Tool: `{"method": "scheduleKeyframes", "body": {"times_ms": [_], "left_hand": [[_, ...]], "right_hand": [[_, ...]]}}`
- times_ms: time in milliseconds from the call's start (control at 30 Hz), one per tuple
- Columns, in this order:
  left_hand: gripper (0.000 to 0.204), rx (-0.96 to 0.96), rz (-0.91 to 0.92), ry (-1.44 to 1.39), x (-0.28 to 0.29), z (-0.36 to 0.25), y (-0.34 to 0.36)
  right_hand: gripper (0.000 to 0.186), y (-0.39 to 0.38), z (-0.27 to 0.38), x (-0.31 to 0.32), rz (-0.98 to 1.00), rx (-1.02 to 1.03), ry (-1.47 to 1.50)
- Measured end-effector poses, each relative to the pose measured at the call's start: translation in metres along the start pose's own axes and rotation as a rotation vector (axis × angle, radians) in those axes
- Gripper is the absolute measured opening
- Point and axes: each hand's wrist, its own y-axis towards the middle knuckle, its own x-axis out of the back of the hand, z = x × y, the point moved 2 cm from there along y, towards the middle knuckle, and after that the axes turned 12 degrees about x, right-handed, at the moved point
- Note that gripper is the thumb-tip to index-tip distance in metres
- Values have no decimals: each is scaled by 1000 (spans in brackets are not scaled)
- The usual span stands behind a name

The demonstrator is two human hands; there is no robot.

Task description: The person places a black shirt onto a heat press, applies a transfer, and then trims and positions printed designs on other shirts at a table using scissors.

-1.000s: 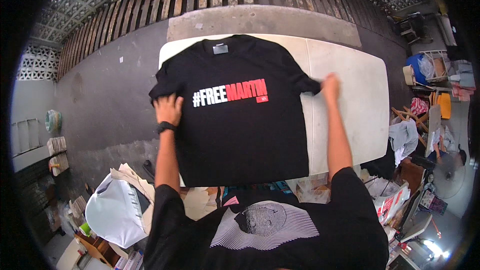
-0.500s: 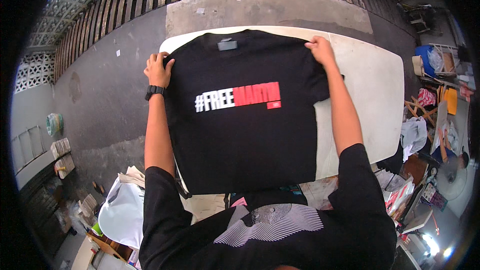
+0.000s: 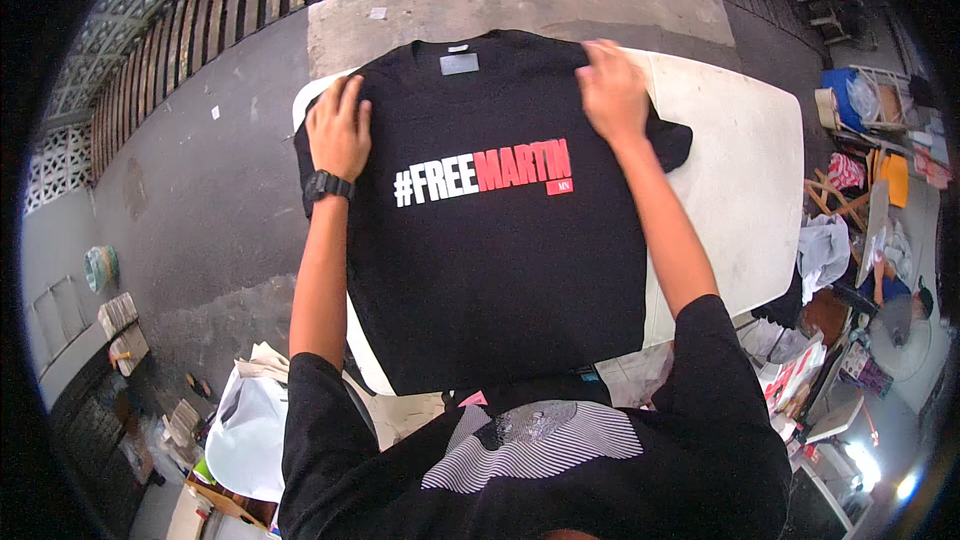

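A white table (image 3: 735, 170) is largely covered on its left part by a black T-shirt (image 3: 490, 280), which is laid out with its neckline toward the far edge and its hem toward the near edge. The cloth is spread nearly flat, with slight ripples, and the right sleeve (image 3: 670, 144) is splayed out over the bare tabletop. Compared with half a second ago, more of that sleeve is shown beyond the forearm, and a strip of black cloth is now seen left of the left hand (image 3: 340, 130). By that hand the left shoulder is covered; its fingers are moderately spread and slightly bent, and whether any cloth is pinched cannot be told. By the right hand (image 3: 613, 90), blurred, the right shoulder is overlapped; its fingers are pointed toward the far left, and whether fabric is gripped cannot be told. Both hands have been shifted inward, closer to the neckline, from the outer shoulder edges. White and red block lettering (image 3: 480, 172) is set across the chest, more sharply seen than before. A black watch (image 3: 327, 185) is worn on the left wrist. Below the collar, a small grey patch (image 3: 460, 63) is seen.
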Motion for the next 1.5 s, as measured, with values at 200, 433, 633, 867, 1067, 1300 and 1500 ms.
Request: {"method": "scheduleKeyframes", "body": {"times_ms": [200, 433, 633, 867, 1067, 1300, 1500], "left_hand": [[53, 18, 116, 227, -23, 14, -13], [55, 245, 149, -87, 63, -86, -220], [61, 552, 357, 170, 86, -73, -447], [64, 511, 228, 253, 88, -66, -477], [28, -49, 320, -281, 103, -217, -501], [27, -335, 1231, -487, -62, -352, -632], [36, -762, 1308, 137, -113, -440, -624]], "right_hand": [[62, -19, 1, -36, 104, 41, -75], [52, -169, 103, 83, 69, -84, 160], [53, -411, 157, 143, 405, -403, 68], [46, -452, 161, 160, 205, -373, 180], [30, -624, 152, 218, -62, -634, 737], [37, -950, 191, 238, 605, -1115, 643], [36, -1035, 212, 242, 180, -1374, 702]]}}
